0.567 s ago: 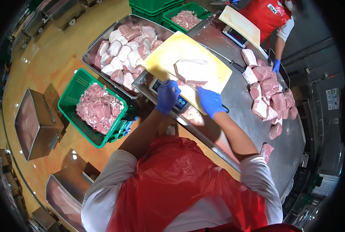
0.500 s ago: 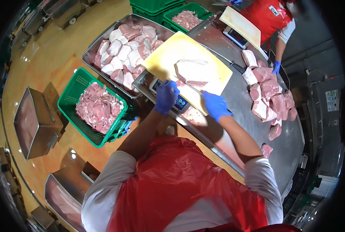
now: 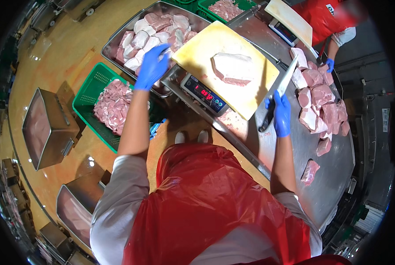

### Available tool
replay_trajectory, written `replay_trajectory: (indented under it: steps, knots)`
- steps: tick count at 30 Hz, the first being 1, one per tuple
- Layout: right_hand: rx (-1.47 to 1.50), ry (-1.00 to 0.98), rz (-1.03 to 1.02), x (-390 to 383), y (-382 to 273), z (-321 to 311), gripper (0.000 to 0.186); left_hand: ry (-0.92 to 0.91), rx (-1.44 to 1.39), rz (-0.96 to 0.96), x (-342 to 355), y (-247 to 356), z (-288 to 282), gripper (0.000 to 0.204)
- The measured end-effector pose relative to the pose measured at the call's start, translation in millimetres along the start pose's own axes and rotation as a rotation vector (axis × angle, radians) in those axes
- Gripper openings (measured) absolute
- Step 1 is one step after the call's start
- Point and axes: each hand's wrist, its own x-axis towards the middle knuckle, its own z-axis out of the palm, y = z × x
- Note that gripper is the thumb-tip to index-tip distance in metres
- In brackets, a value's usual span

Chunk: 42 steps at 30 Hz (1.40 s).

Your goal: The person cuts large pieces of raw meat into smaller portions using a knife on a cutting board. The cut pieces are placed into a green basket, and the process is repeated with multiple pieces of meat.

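Note:
In my right hand (image 3: 282,114), closed around its dark handle, is a knife (image 3: 288,74). The blade points up and away, between the yellow cutting board and the heap of meat. My left hand (image 3: 152,67), in a blue glove like the right, hangs near the edge of a steel tub (image 3: 110,44); its fingers are stretched out and I see nothing in them. One block of pork with a white fat layer (image 3: 232,68) lies on the yellow cutting board (image 3: 196,49), untouched by either hand. Under the board sits a scale with a lit display (image 3: 202,93).
Pale pork pieces (image 3: 140,39) fill the tub. A green crate (image 3: 87,90) holds meat trimmings (image 3: 112,106). More pork chunks (image 3: 314,95) lie on the steel table (image 3: 290,176) at right. A co-worker in a red apron (image 3: 323,20) stands beyond. Steel bins (image 3: 56,128) stand on the floor.
My left hand has moved from the board's near edge up and left toward the tub. My right hand has drawn the knife away from the pork to the right, blade raised.

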Motion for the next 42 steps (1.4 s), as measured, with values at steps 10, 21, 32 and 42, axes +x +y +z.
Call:
replay_trajectory:
  steps: [10,21,32,42]
  knots:
    - [-0.002,-0.078,0.044,7.7,17.9,56.3,0.024,-0.268,-0.42,0.169,48.1,12.2,157.3,0.035]
    - [-0.221,-0.234,-0.142,10.9,-38.2,78.9,0.033,0.106,-0.116,0.192,-62.7,78.3,119.4,0.018]
    - [-1.047,-0.265,-0.421,-23.7,2.7,118.4,0.031,0.132,0.02,0.203,-73.0,64.2,131.4,0.01]
    - [-1.365,-0.507,-0.352,-52.7,1.3,-47.6,0.03,0.161,-0.211,-0.073,-86.1,73.9,100.2,0.014]
